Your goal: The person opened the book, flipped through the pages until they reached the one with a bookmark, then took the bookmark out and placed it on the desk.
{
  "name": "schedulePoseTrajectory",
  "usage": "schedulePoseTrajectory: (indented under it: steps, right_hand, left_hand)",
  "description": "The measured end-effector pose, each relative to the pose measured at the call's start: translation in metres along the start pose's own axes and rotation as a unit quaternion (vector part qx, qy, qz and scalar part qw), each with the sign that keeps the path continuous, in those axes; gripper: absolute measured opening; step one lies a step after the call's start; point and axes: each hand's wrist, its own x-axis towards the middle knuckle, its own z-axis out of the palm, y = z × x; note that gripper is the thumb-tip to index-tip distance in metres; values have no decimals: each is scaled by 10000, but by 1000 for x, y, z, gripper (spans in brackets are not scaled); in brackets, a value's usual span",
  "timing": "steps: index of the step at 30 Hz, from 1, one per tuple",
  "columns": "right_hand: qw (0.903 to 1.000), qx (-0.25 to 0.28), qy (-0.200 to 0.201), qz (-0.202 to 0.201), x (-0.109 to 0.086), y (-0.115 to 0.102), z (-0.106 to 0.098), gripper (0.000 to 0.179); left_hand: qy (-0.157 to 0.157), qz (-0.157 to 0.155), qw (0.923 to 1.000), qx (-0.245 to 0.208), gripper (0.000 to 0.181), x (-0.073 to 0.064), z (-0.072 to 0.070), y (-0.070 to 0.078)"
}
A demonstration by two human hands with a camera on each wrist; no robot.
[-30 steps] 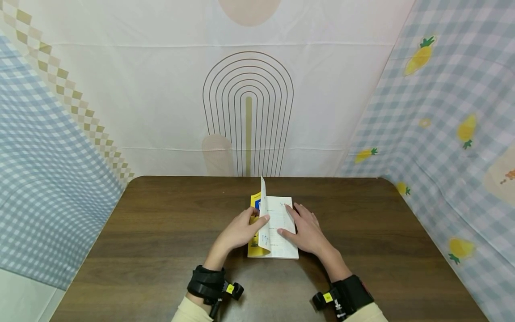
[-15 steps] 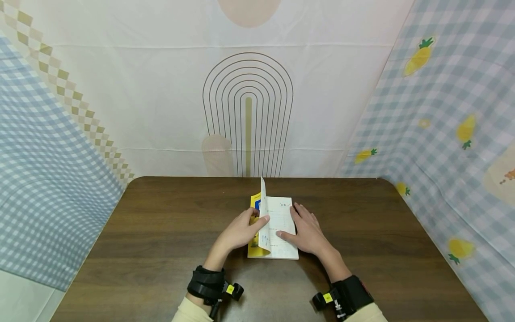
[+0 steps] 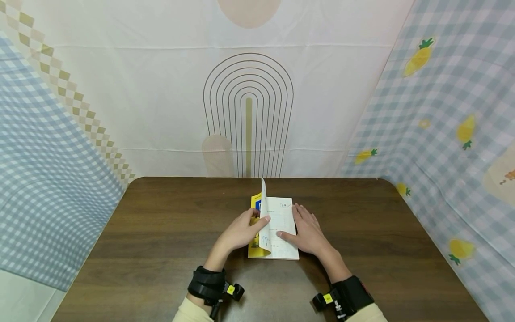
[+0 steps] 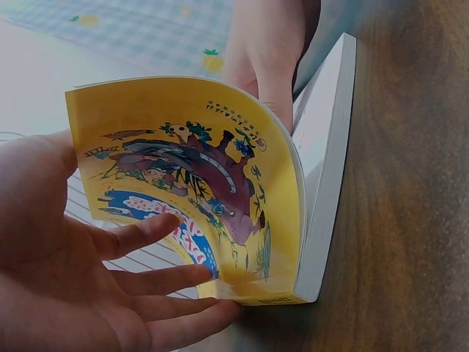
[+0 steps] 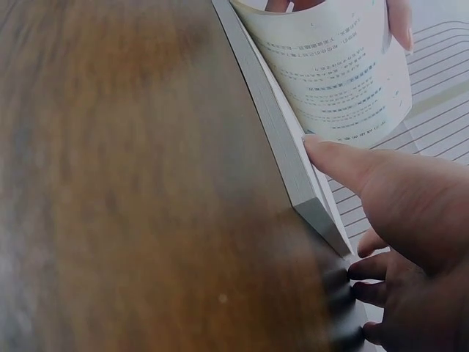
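A paperback book [image 3: 282, 247] lies partly open at the middle of the table in the head view. My left hand [image 3: 240, 230] pinches its raised yellow cover [image 4: 275, 183] and some leaves, the thumb on the inner side and the fingers spread along the outside. A purple dinosaur-like animal and a blue title patch decorate that cover in the left wrist view. My right hand [image 3: 309, 233] lies at the book's right edge, thumb on the white page [image 3: 277, 219], fingers extended beside the block. Printed text covers the curved leaf [image 5: 337, 73] in the right wrist view.
The dark wooden table [image 3: 161, 232] has rounded far corners. Behind it hangs a white cloth [image 3: 161, 98] with arch lines. Blue checked cloths flank it, the right-hand cloth [image 3: 402, 147] printed with yellow fruit. A black strap with a small camera [image 3: 207, 284] circles each wrist.
My right fingers have slid off the page toward the book's right edge, uncovering the page's upper right corner. The thumb stays on the page. My left hand and the raised cover keep their place.
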Motion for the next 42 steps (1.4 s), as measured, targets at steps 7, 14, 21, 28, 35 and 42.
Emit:
schedulePoseTrajectory:
  steps: [7, 14, 21, 28, 35, 42]
  right_hand:
    - [10000, -31, -18, -23, 0, 0, 0, 100]
    - [10000, -1, -5, -31, -1, 0, -1, 100]
    - [10000, 14, -5, -12, -2, 1, 0, 100]
    - [10000, 32, 28, -57, 0, 0, 1, 100]
    - [10000, 9, -52, 37, -1, 1, 2, 101]
    - [10000, 43, -17, -9, 1, 0, 1, 100]
  left_hand:
    - [8, 46, 10000, -5, 71, 0, 1, -1]
    - [14, 52, 10000, -36, 71, 0, 0, 0]
    - [3, 39, 10000, -15, 71, 0, 1, 0]
    - [28, 46, 10000, 21, 69, 0, -1, 0]
    - [-2, 45, 10000, -43, 69, -1, -1, -1]
    - [10, 79, 9999, -64, 68, 0, -3, -1]
